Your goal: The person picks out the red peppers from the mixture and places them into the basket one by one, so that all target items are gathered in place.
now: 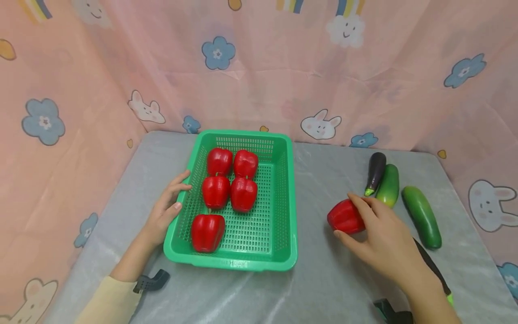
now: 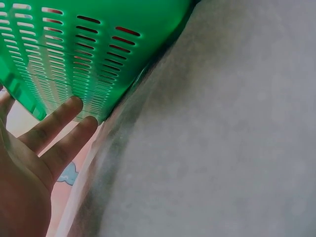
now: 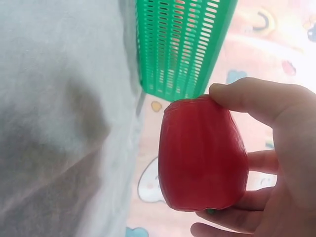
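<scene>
A red bell pepper (image 1: 346, 217) is gripped between the thumb and fingers of my right hand (image 1: 382, 234), to the right of the basket. In the right wrist view the same bell pepper (image 3: 203, 155) appears held off the grey tabletop. My left hand (image 1: 163, 213) rests at the left rim of a green plastic basket (image 1: 294, 216), its fingers fairly straight. The left wrist view has those fingers (image 2: 64, 143) against the slotted basket wall (image 2: 98, 54). Several red bell peppers (image 1: 244, 194) sit in the basket, mostly along its left half.
On the right of the grey-covered table (image 1: 315, 180) lie an eggplant (image 1: 377, 168), a green cucumber-like vegetable (image 1: 389, 182) and another one (image 1: 422, 217). A dark, thin vegetable (image 1: 435, 267) is partly hidden by my right forearm. Behind hangs a pink patterned cloth (image 1: 259, 81).
</scene>
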Tool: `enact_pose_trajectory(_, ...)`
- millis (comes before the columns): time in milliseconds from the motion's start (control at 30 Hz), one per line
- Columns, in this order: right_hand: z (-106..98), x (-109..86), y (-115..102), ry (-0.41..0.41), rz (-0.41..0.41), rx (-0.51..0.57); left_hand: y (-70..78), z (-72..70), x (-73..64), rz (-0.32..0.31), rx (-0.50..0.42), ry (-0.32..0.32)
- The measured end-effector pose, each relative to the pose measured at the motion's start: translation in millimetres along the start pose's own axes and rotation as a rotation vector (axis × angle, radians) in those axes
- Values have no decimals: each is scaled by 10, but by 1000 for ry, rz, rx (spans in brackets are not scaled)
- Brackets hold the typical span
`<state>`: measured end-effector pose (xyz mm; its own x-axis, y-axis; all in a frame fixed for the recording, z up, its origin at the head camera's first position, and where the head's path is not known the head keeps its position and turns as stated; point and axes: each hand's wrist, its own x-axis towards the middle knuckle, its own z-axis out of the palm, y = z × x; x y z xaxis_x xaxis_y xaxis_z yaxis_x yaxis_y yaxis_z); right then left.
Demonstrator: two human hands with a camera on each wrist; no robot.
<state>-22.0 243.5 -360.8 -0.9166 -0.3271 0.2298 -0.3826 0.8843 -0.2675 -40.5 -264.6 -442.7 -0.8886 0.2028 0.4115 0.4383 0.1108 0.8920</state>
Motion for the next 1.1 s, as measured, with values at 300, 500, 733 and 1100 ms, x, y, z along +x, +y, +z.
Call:
enact_pose_trajectory(300, 26, 156, -135, 18, -84, 2, -1, -1, 4, -9, 1, -3)
enact_pose_trajectory(500, 41, 274, -228, 47, -165, 24, 9, -3, 4, -6, -5, -1)
enact_pose_trajectory(733, 92, 406, -339, 92, -272, 37, 2, -2, -8, -14, -6, -3)
enact_pose_trajectory(1100, 65, 537, -431, 116, -296, 16, -7, -10, 0, 5, 12, -7)
